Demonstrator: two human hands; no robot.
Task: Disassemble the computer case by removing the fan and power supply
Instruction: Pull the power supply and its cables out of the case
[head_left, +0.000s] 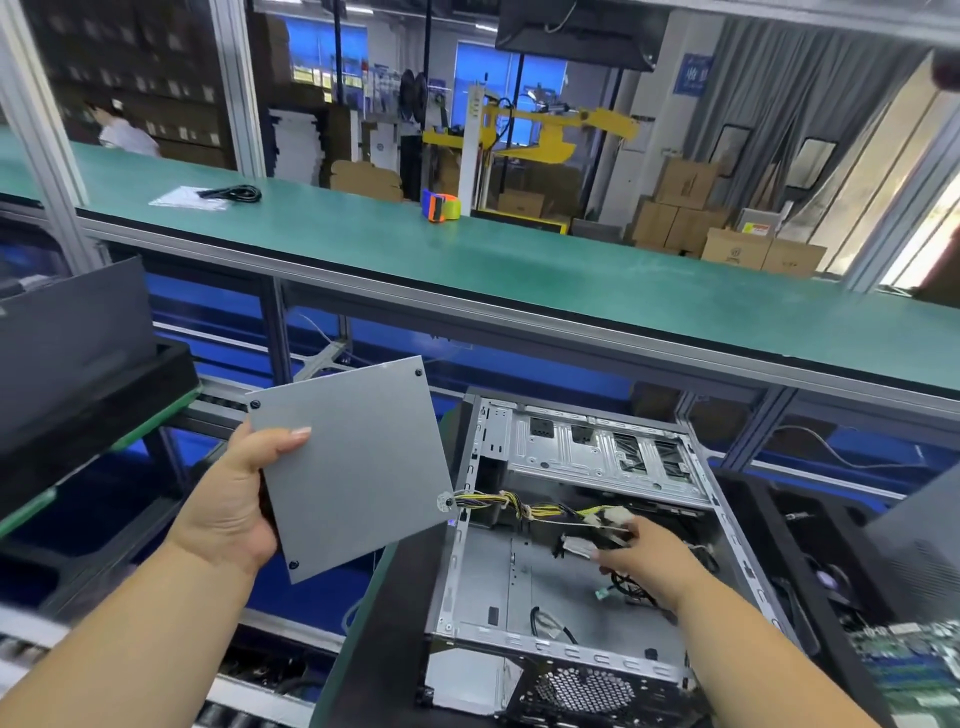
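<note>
Power supply (353, 467) hangs clear to the left of the open computer case (582, 540), your left hand (228, 504) clamped on its edge, while your right hand (644, 556) pinches its cable bundle (524, 506), probably freeing the plugs.

The left hand (234, 499) covers the near edge of the flat grey metal power supply box (353, 467), fingers lost behind it. The right hand (644, 561) hides where the yellow-and-black cable bundle (524, 506) ends. The open silver-and-black computer case (571, 551) runs off the bottom edge. The green circuit board (909, 670) at lower right is blurred and cropped. A distant person in white (124, 132) is too small to read.
</note>
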